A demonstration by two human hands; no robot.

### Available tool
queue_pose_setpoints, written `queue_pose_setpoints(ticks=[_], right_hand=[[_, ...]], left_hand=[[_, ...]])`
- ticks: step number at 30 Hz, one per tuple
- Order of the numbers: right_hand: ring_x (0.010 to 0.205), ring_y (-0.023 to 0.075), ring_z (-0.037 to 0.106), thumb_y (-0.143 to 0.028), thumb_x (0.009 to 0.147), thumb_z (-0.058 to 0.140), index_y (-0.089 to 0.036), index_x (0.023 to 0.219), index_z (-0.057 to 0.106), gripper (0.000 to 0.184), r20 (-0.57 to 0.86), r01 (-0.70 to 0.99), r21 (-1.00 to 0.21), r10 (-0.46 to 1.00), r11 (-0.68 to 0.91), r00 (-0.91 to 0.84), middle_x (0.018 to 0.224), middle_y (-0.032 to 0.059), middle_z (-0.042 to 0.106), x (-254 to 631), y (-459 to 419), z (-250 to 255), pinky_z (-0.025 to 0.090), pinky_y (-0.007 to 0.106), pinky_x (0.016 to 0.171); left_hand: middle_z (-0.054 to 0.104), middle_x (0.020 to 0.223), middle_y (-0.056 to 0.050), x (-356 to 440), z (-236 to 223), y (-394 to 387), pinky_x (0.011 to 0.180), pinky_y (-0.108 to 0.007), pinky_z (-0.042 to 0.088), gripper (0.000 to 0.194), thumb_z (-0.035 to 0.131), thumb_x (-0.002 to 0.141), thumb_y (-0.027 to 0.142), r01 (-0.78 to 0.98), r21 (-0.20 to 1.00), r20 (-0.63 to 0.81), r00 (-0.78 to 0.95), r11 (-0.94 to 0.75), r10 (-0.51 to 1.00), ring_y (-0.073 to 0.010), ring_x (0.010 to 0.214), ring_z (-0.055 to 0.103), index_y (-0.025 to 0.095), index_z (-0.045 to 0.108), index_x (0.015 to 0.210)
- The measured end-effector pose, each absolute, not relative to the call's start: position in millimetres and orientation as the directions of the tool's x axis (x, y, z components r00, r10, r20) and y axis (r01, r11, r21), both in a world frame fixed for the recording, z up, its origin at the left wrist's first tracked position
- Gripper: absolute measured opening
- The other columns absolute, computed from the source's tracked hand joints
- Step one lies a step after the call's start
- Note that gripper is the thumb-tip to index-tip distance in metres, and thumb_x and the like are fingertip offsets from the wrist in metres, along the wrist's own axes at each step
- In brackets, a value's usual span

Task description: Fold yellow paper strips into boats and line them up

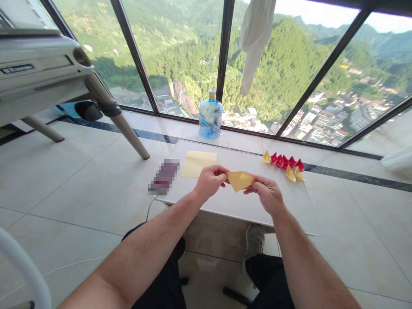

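Observation:
Between my two hands, above the low white table (pixel 219 204), is a partly folded piece of yellow paper (pixel 239 180). My left hand (pixel 211 178) pinches its left corner between thumb and fingers. At the opposite corner, my right hand (pixel 264 189) pinches it too. The paper is creased into a pointed shape with one tip hanging down. Flat yellow sheets (pixel 198 163) lie on the table beyond my left hand. To the far right stand red folded paper pieces (pixel 286 162) in a row, with a few yellow folded pieces (pixel 290 174) beside them.
A phone-like object (pixel 165 176), blurred out, lies at the table's left edge with a white cable (pixel 148 211) attached. A blue water jug (pixel 210 119) stands by the window behind the table. At left is a large folding-leg table (pixel 119 120). My shoe (pixel 255 244) is below the table.

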State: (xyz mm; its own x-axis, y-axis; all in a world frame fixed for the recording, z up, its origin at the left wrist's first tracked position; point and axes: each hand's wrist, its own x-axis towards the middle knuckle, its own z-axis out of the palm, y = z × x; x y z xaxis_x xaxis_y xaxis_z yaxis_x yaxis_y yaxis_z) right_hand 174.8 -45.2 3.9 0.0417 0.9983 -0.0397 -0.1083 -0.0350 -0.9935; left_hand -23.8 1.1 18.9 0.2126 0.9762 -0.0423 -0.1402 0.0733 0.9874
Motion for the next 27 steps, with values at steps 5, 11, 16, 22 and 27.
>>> queue_pose_setpoints(ticks=[5,11,16,22,27], right_hand=[[0.066,0.0177,0.070,-0.033,0.077,0.070,-0.022,0.106,0.079,0.032,-0.030,-0.082,-0.996,0.999,-0.028,0.026,0.090,0.0045,0.077,175.1,-45.7,5.8,0.060,0.034,0.063],[0.065,0.0185,0.071,-0.035,0.074,0.075,-0.022,0.099,0.081,0.029,-0.024,-0.072,-0.997,0.998,-0.020,0.058,0.083,0.0057,0.077,170.2,-48.9,13.0,0.061,0.035,0.063],[0.070,0.0210,0.072,-0.038,0.073,0.077,-0.020,0.087,0.082,0.023,0.008,-0.078,-0.997,0.999,0.011,0.045,0.084,0.0080,0.078,167.6,-50.3,14.1,0.062,0.036,0.067],[0.076,0.0217,0.072,-0.031,0.075,0.074,-0.020,0.087,0.082,0.018,-0.002,-0.111,-0.994,1.000,-0.002,0.000,0.086,0.0081,0.078,170.6,-50.4,8.8,0.061,0.037,0.071],[0.076,0.0219,0.071,-0.033,0.076,0.074,-0.020,0.091,0.081,0.021,0.031,-0.022,-0.999,0.999,0.030,-0.024,0.087,0.0080,0.078,171.3,-51.9,9.6,0.061,0.039,0.072]], left_hand=[[0.070,0.065,-0.004,-24.2,20.9,0.4,0.048,-0.020,0.049,0.011,0.062,0.067,0.017,-0.133,0.988,-0.054,0.211,0.083,0.976,-0.0148,0.059,0.068,0.012,0.069,0.074],[0.070,0.062,-0.004,-23.2,23.5,-1.1,0.044,-0.020,0.047,0.012,0.064,0.065,0.018,-0.203,0.966,-0.114,0.217,0.159,0.969,-0.0163,0.058,0.069,0.013,0.068,0.075],[0.070,0.061,-0.004,-22.7,23.6,-1.0,0.045,-0.019,0.046,0.010,0.065,0.061,0.017,-0.285,0.926,-0.193,0.211,0.249,0.958,-0.0161,0.056,0.068,0.014,0.063,0.070],[0.069,0.061,-0.005,-23.2,22.0,-1.1,0.047,-0.021,0.050,0.010,0.063,0.062,0.015,-0.306,0.895,-0.262,0.228,0.325,0.938,-0.0154,0.055,0.067,0.013,0.063,0.072],[0.069,0.066,-0.004,-22.8,21.7,-2.2,0.048,-0.022,0.052,0.022,0.076,0.065,0.024,-0.292,0.902,-0.253,0.241,0.319,0.937,-0.0142,0.057,0.066,0.014,0.062,0.078]])
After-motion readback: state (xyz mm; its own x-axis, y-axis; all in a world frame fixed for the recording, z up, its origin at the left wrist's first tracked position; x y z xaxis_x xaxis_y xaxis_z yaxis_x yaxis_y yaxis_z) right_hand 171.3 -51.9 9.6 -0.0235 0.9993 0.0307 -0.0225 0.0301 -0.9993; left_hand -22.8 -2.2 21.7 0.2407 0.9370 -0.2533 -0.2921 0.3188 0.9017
